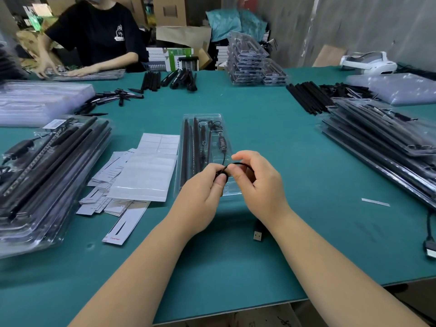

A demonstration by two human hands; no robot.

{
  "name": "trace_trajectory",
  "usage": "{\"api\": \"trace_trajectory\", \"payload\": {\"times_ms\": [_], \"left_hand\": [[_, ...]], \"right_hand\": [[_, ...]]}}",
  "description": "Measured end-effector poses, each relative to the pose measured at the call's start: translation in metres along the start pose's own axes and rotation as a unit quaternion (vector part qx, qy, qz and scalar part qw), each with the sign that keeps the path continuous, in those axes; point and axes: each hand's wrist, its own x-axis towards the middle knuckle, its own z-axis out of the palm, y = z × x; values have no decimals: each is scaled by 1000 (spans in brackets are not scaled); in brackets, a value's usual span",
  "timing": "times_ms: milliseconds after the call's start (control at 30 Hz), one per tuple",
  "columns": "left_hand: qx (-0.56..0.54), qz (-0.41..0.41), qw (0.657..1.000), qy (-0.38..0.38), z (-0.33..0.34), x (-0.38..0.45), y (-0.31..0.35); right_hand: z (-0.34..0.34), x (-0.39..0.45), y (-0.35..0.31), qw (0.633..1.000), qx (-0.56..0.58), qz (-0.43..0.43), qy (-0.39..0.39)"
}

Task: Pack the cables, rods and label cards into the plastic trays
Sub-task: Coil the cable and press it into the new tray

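Note:
A clear plastic tray (215,119) lies lengthwise in the middle of the green table, holding several black rods (188,147) and a black cable with an inline controller (222,142). Over the tray's near end, my left hand (203,192) and my right hand (257,182) both pinch a small loop of that black cable (230,165) between thumb and fingers. The cable's USB plug (258,233) lies on the table under my right wrist. White label cards (132,175) are spread just left of the tray.
Stacks of filled trays stand at left (47,171), at right (382,149) and at the back (254,60). Loose black rods (309,97) and small black parts (118,95) are scattered at the back. Another person (94,36) works at the far left.

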Motion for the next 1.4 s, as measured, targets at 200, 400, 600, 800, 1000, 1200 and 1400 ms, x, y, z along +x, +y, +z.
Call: {"api": "trace_trajectory", "payload": {"times_ms": [200,400,600,800,1000,1200,1400], "left_hand": [[-152,-58,985,50,1,3,3],[-163,-59,982,74,-2,6,4],[-238,-93,959,124,0,9,4],[-328,-148,916,175,-2,14,3],[-407,-164,885,158,3,15,5],[-475,-176,853,125,-3,18,7],[-476,-162,864,26,-10,18,5]], "right_hand": [[2,-1,2,999,11,22,-26],[2,-1,1,997,38,52,-35],[6,-6,-3,999,34,25,-21],[13,-6,-11,996,-46,1,-74],[18,-7,-24,991,-74,-12,-110],[23,-5,-24,968,-150,8,-203],[21,-5,-18,974,-88,53,-201]]}}
